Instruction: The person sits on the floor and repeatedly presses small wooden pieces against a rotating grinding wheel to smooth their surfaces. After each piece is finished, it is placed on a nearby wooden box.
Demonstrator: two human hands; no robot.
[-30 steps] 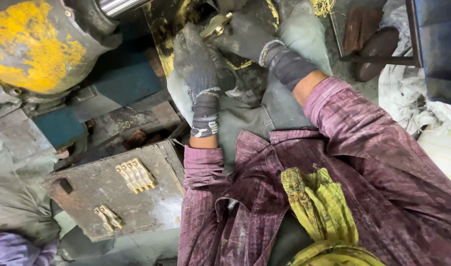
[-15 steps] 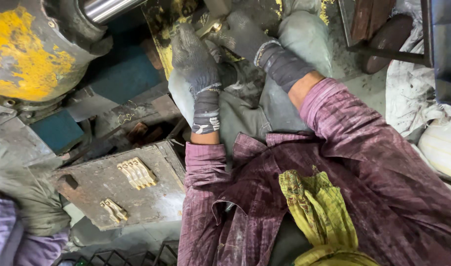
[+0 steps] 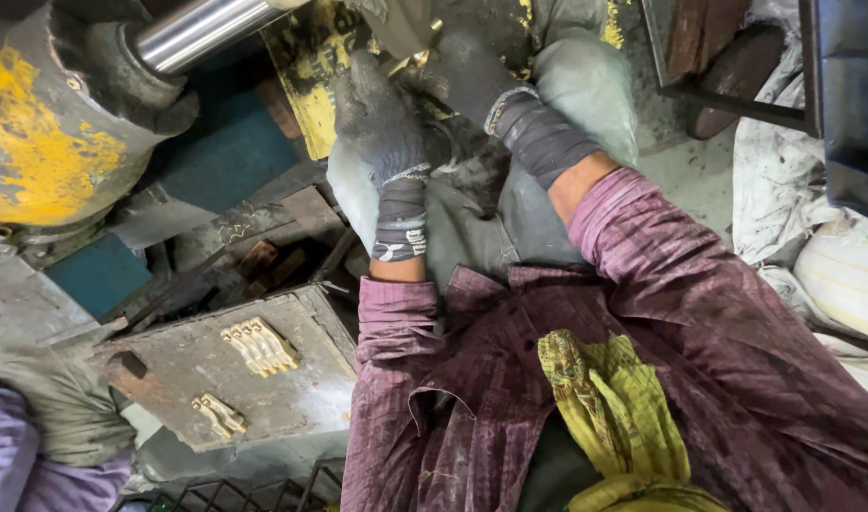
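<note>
Both my hands wear dirty grey gloves and reach forward to a worn yellow plate on a machine. My left hand lies back-up against the plate's edge with its fingers close together, and its palm is hidden. My right hand is curled just to its right, pinching a small brass piece of which only a sliver shows. My purple sleeves fill the lower right.
A polished steel shaft enters a yellow machine body at the upper left. Below it a rusty metal block carries two groups of brass parts. Another person's purple sleeve shows at the lower left, and white sacks lie at the right.
Both hands have stayed at the yellow plate, shifting slightly up in view. The brass piece at my right fingertips is more hidden now. The steel shaft has come further into view.
</note>
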